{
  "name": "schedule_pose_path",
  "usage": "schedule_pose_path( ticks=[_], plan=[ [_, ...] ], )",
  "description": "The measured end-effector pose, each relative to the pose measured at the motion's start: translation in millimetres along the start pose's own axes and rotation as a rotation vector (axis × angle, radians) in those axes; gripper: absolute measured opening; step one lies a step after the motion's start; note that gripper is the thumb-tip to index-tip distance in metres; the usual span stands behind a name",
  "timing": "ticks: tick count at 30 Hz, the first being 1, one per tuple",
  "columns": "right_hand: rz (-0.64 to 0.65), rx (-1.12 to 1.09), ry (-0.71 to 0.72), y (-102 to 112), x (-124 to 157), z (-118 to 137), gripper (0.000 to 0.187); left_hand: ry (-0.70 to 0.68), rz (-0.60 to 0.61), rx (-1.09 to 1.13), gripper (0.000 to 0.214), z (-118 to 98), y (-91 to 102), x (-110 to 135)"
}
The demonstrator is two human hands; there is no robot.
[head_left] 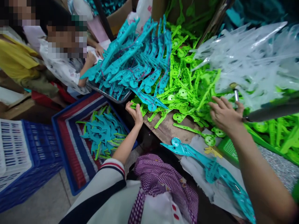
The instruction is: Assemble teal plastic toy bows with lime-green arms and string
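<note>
My left hand (135,115) is at the near edge of the table, its fingers curled around the end of a bright green plastic part (133,104). My right hand (225,115) lies over the heap of green parts (184,93), fingers spread, the thumb beside the metal bit of a power screwdriver (268,112). Whether its fingertips touch a green part is hard to make out. Below, a long turquoise plastic piece (211,165) rests on a white sheet, with a small yellow part (213,151) beside it.
Stacked turquoise pieces with thin wires (140,59) fill a dark tray at the left. Translucent white parts (252,59) are heaped at the right. On the floor, a blue crate (72,183) holds assembled turquoise-green pieces. Another person (65,68) works across the left side.
</note>
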State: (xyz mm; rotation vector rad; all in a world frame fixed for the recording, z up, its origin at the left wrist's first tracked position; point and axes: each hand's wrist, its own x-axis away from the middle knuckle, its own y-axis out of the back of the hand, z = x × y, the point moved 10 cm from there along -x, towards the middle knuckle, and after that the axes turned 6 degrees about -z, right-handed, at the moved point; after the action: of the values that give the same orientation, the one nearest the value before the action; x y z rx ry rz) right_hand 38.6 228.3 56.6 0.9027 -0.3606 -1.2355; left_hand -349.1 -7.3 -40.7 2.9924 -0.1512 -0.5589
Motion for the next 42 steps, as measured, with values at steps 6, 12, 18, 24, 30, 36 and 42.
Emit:
schedule_pose_path(
  ticks=[6, 12, 18, 24, 30, 36, 42],
  plan=[
    [-0.094, 0.448, 0.191, 0, 5, 20, 0.034, -0.027, -0.03, -0.023, 0.02, -1, 1.8, 1],
    [0.047, 0.456, 0.446, -72, 24, 81, 0.048, -0.083, -0.032, -0.031, 0.019, -2, 1.6, 0],
    [0.132, 0.521, 0.498, -108, 17, 82, 0.059, -0.115, -0.014, -0.035, 0.017, 0, -0.6, -1],
    [0.101, 0.592, 0.422, -80, -9, 57, 0.05, -0.13, 0.026, -0.12, 0.021, -2, -4.1, 0],
    [-0.088, 0.581, 0.203, -7, -49, 3, 0.049, -0.14, 0.062, -0.246, 0.032, -6, -5.0, 4],
    [-0.105, 0.41, -0.006, 14, -58, -48, 0.066, -0.469, 0.343, -0.405, 0.064, -52, -23.3, 19],
    [-0.164, 0.402, 0.115, 7, -37, -9, 0.054, -0.712, 0.804, -0.477, 0.048, -80, -71.4, 35]
  ],
)
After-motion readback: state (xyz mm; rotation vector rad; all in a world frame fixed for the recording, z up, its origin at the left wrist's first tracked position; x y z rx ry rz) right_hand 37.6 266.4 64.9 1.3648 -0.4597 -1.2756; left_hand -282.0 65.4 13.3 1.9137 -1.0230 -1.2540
